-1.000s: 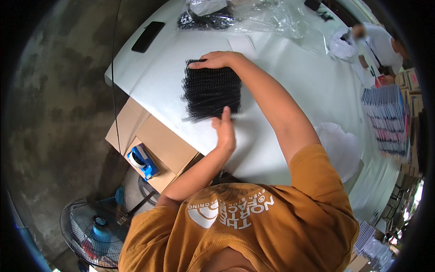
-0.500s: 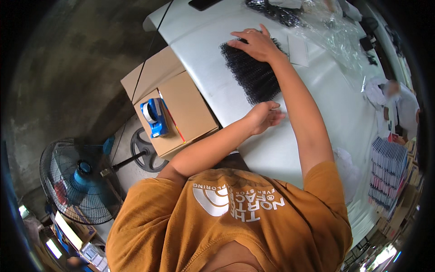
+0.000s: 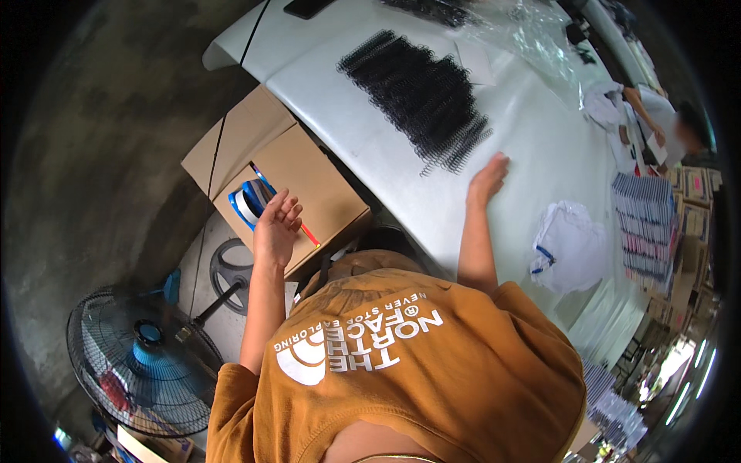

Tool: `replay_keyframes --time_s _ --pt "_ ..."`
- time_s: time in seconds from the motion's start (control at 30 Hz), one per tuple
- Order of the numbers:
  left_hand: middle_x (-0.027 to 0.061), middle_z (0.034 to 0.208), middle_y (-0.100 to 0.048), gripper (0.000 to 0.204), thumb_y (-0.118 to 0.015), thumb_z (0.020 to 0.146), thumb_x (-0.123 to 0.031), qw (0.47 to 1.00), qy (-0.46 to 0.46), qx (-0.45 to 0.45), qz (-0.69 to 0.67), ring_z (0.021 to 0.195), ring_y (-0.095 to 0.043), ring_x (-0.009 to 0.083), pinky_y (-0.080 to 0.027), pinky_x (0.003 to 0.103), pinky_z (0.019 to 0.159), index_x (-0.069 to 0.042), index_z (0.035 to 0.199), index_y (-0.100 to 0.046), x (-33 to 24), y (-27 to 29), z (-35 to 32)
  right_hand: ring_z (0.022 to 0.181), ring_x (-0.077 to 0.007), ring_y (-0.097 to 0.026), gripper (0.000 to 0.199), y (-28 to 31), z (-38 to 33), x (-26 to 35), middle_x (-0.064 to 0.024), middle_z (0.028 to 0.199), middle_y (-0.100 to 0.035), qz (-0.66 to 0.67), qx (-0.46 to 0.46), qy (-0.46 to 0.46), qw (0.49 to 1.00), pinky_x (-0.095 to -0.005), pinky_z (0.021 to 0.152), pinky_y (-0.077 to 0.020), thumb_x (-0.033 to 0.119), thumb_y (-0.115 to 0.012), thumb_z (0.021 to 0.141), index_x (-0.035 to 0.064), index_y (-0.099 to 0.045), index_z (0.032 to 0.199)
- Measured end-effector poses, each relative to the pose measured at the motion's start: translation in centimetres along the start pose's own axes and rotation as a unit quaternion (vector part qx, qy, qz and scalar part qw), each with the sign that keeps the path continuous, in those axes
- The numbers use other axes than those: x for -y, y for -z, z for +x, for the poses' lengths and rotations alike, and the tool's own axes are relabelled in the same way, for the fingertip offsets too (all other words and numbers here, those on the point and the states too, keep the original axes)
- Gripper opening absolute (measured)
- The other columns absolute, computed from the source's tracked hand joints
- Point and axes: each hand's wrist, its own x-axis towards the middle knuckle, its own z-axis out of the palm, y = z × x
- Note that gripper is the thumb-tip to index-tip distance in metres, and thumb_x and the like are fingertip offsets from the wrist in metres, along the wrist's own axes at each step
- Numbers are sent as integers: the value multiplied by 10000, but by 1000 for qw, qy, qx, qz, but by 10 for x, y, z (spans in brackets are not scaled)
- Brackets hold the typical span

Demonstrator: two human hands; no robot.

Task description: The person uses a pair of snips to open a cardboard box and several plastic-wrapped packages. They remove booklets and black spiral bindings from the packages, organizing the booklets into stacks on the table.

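Note:
A flat bundle of black spiral binding coils [image 3: 421,96] lies on the white-covered table [image 3: 370,162]. My right hand [image 3: 488,179] is just beyond its near end, over the table surface, with loosely bent fingers and nothing seen in it. Over at the left, my left hand [image 3: 279,224] is in front of a blue tape dispenser [image 3: 245,207] with a white roll, and hides part of it. Its fingers are slightly bent and apart; whether they touch the dispenser I cannot tell. The dispenser sits on a brown cardboard box [image 3: 320,181] beside the table.
A white card [image 3: 475,62] lies beside the coils, with clear plastic wrap [image 3: 532,38] farther back. A white plastic bag [image 3: 571,247] and stacked notebooks [image 3: 644,224] are at the right. Another person [image 3: 656,116] works there. A fan [image 3: 147,355] stands at the lower left.
Both hands have left the coils. My left hand has moved left to the tape dispenser, and my right hand has drawn back toward me. The coils now lie fully uncovered.

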Motion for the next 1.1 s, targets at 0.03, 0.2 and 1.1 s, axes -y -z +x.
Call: replay_keyframes --time_s 0.03,0.2,1.1 --pt "5 936 -613 340 -548 857 -256 1000 4 -8 14 848 -565 120 -403 251 750 -88 1152 -546 -1 3 3 1370 -319 -134 763 -6 -9 -5 -185 1467 -193 19 31 26 999 -486 1092 -16 578 -187 915 -5 -185 1407" --pt "134 1114 -557 501 -601 794 -231 954 -96 -115 260 990 -536 196 -404 291 817 -8 1223 -469 28 23 46 1380 -316 -85 799 -27 -57 32 -215 1472 -140 60 163 148 974 -486 1093 14 577 -206 917 -52 -128 1402" --pt "168 1403 -341 566 -514 812 -220 676 -180 123 704 1307 -317 303 -279 423 1050 -59 1335 -367 -21 27 161 1116 -336 -511 420 -148 -220 106 -232 1147 -561 136 451 230 852 -366 962 -372 276 -467 906 -62 -525 1149"
